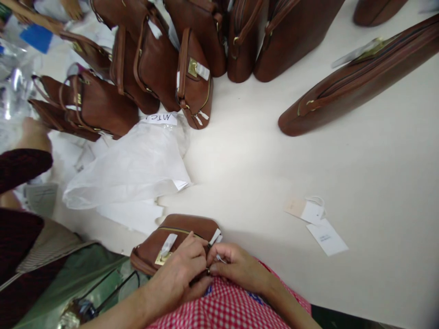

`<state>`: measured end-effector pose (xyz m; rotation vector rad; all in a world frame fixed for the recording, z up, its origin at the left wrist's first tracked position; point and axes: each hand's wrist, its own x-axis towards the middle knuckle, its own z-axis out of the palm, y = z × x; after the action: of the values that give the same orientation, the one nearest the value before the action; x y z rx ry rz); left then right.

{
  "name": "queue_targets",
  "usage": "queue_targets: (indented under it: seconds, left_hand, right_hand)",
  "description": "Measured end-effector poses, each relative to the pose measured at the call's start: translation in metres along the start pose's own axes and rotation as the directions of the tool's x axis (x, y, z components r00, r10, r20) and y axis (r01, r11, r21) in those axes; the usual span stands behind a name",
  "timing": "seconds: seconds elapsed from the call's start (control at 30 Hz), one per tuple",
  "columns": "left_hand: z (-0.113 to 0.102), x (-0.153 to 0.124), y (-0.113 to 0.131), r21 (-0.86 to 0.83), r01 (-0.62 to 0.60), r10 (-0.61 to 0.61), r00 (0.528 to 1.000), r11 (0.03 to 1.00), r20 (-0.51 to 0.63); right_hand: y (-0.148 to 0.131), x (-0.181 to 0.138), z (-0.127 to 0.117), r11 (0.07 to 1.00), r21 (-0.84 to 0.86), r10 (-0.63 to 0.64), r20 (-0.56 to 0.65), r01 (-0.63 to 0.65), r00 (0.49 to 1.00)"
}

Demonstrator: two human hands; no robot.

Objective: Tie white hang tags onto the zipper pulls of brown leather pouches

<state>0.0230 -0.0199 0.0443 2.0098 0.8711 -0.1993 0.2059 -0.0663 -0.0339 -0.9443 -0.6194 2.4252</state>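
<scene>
A small brown handbag (pixel 171 237) with a gold clasp and white protective strips lies at the table's near edge, against my body. My left hand (pixel 178 274) lies over the bag's right end, fingers curled onto it. My right hand (pixel 236 265) is closed in a pinch at the same end, beside a white strip near the zipper; what it pinches is too small to name. Both hands touch each other at the bag's corner.
Several brown handbags (pixel 154 59) stand at the back; a long one (pixel 360 77) lies at the right. White tissue and plastic sheets (pixel 133 169) lie left of centre. Paper tags (pixel 315 219) lie at the right. A person's dark sleeve (pixel 20 169) is at the left.
</scene>
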Motion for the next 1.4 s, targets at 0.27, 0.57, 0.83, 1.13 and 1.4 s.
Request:
queue_targets:
  seconds: [0.27, 0.57, 0.83, 1.13, 1.4]
  left_hand:
    - [0.006, -0.009, -0.003, 0.008, 0.067, -0.067, 0.998, 0.998, 0.0]
    - [0.013, -0.008, -0.006, -0.006, -0.02, 0.019, 0.997, 1.0, -0.07]
    - [0.011, -0.005, -0.009, 0.168, -0.219, 0.241, 0.963, 0.961, -0.125]
    - [0.013, -0.005, -0.011, 0.165, -0.15, 0.178, 0.97, 0.975, -0.166]
    - [0.033, -0.013, -0.017, 0.091, -0.049, 0.081, 0.919, 0.995, -0.385]
  right_hand:
    - [0.011, 0.005, -0.001, 0.993, 0.083, 0.093, -0.038, -0.09, 0.995]
    - [0.004, 0.008, 0.007, 0.971, 0.115, 0.228, -0.157, -0.211, 0.961]
    - [0.007, 0.007, 0.01, 0.965, 0.18, 0.225, -0.186, -0.192, 0.957]
    - [-0.011, 0.003, 0.017, 0.988, -0.154, -0.046, -0.285, 0.002, 0.958]
    - [-0.022, 0.013, 0.02, 0.932, -0.342, 0.029, -0.251, -0.116, 0.968]
